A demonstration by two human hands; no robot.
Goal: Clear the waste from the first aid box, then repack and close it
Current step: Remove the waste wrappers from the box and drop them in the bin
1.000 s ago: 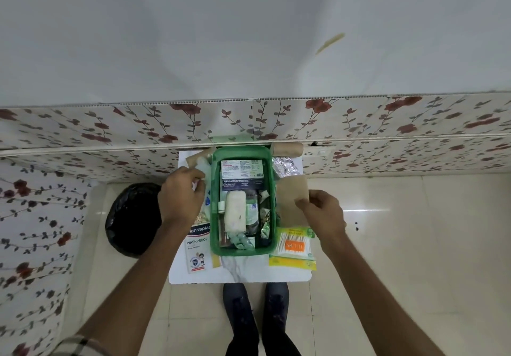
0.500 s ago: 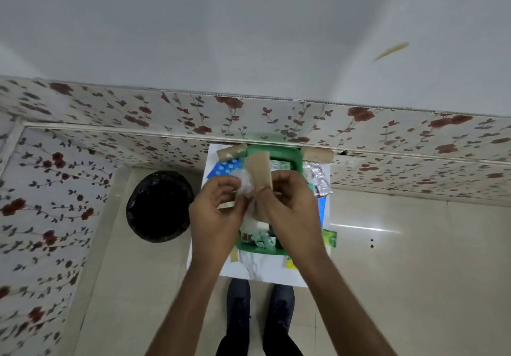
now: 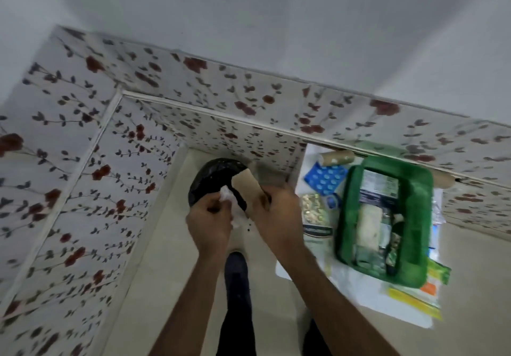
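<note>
The green first aid box (image 3: 351, 209) lies open on a small white table (image 3: 367, 297) at the right, packed with packets and a white bandage roll (image 3: 367, 223). Both hands are left of the table, over the floor, just in front of a black bin bag (image 3: 210, 178). My left hand (image 3: 210, 223) pinches a crumpled white wrapper (image 3: 225, 193). A flat brown paper piece (image 3: 247, 189) is held upright in my right hand (image 3: 276, 214).
A blue blister pack (image 3: 325, 180), a cardboard tube (image 3: 337, 158), a plaster packet (image 3: 315, 214) and yellow-green packets (image 3: 414, 297) lie around the box. Floral-papered walls close the corner behind the bin. My dark shoes (image 3: 235, 270) stand on the tiled floor.
Both hands lifted the white wrapper and brown paper off the table and carried them left to the bin bag. The view swung left with them.
</note>
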